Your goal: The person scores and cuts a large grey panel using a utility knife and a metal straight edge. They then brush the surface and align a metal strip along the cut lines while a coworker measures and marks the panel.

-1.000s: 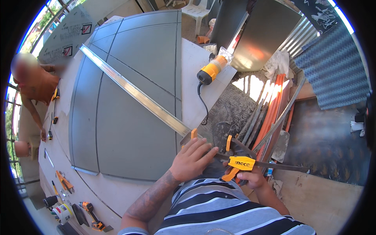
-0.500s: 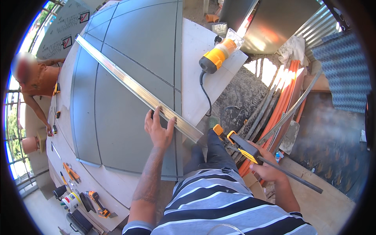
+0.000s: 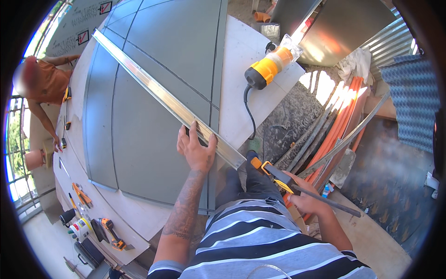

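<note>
A long silvery aluminium bar (image 3: 158, 93) lies slantwise across a large grey panel (image 3: 153, 135) scored with dark grooves. My left hand (image 3: 199, 148) rests on the bar near its close end, fingers spread and thumb on the metal. In my right hand (image 3: 304, 196) is a yellow-and-black bar clamp (image 3: 281, 181), its fingers closed round the grip. The clamp's orange-yellow pads are just to the right of the bar's near end, apart from it. Its dark rail points down to the right.
A yellow-and-black trim router (image 3: 268, 69) with a cord lies on a white board (image 3: 234, 111). At left are a cordless drill (image 3: 111, 235), an orange tool (image 3: 81, 195) and a co-worker (image 3: 51, 86). Orange pipes (image 3: 341, 116) and metal lengths lie on the ground at right.
My right hand has brought the clamp leftward, closer to the bar's near end. My left hand stays on the bar. The whole view has shifted slightly.
</note>
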Demonstrator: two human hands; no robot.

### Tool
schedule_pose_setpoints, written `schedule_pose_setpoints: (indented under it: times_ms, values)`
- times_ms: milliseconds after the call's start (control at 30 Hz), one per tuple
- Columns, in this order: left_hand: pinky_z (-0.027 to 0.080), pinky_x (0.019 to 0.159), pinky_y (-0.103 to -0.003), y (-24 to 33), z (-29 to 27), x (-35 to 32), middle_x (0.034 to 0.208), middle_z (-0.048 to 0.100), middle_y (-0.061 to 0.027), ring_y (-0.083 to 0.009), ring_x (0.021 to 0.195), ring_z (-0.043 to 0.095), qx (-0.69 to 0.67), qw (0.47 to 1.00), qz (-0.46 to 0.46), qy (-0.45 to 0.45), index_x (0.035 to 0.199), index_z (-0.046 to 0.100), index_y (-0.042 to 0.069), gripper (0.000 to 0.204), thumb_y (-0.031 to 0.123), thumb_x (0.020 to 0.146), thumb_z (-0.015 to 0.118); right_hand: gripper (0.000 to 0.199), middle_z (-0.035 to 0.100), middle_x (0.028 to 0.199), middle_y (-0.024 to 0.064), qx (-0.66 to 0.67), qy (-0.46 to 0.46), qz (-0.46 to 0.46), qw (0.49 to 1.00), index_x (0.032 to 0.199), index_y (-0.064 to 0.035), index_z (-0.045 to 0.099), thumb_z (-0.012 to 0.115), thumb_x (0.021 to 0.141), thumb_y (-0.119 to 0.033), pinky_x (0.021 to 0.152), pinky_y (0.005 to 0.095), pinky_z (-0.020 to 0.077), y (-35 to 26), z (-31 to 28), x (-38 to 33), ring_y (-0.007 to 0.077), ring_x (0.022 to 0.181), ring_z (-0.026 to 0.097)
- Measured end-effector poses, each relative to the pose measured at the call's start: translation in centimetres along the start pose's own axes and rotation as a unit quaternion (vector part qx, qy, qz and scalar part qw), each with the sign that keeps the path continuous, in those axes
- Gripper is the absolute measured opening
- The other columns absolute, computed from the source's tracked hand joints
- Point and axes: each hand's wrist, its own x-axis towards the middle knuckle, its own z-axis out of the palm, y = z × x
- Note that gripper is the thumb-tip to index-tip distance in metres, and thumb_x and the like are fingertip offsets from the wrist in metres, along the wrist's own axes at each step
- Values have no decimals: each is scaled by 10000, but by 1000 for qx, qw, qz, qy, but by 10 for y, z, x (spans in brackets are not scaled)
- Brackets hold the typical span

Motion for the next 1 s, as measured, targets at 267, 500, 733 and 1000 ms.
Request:
schedule_pose_setpoints:
  times_ms: [267, 500, 733, 1000]
  values:
    - [227, 1251, -563, -12, -5, 0, 1566, 437, -259, -422, 1503, 354, -47, 999, -12, -3, 1518, 551, 85, 635, 259, 923, 693, 816, 649, 1360, 263, 18, 2, 27, 999, 1600, -82, 458, 618, 802, -28, 1069, 392, 483, 13, -16, 13, 355, 1278, 632]
    - [279, 1238, -553, -80, -35, -30, 1540, 502, -286, -449, 1468, 424, -46, 998, -36, 25, 1500, 560, 17, 601, 104, 906, 567, 819, 672, 1321, 245, 3, -16, 35, 999, 1603, -72, 455, 610, 799, -26, 1031, 375, 497, 18, -24, 22, 328, 1184, 673]
    - [283, 1234, -524, -75, -36, -27, 1522, 541, -258, -420, 1471, 439, -26, 999, -20, 41, 1491, 594, 64, 609, 169, 893, 631, 822, 631, 1419, 219, -68, -7, -16, 998, 1609, -72, 450, 604, 805, 7, 1079, 377, 477, 7, -30, 29, 292, 1298, 626]
    - [178, 1258, -566, 0, -1, 6, 1585, 407, -255, -400, 1530, 329, -17, 1000, -15, 16, 1515, 585, 151, 687, 336, 874, 751, 833, 614, 1463, 216, -68, -39, -6, 997, 1621, -90, 434, 626, 814, -18, 1110, 374, 462, 0, -40, 36, 300, 1354, 596]
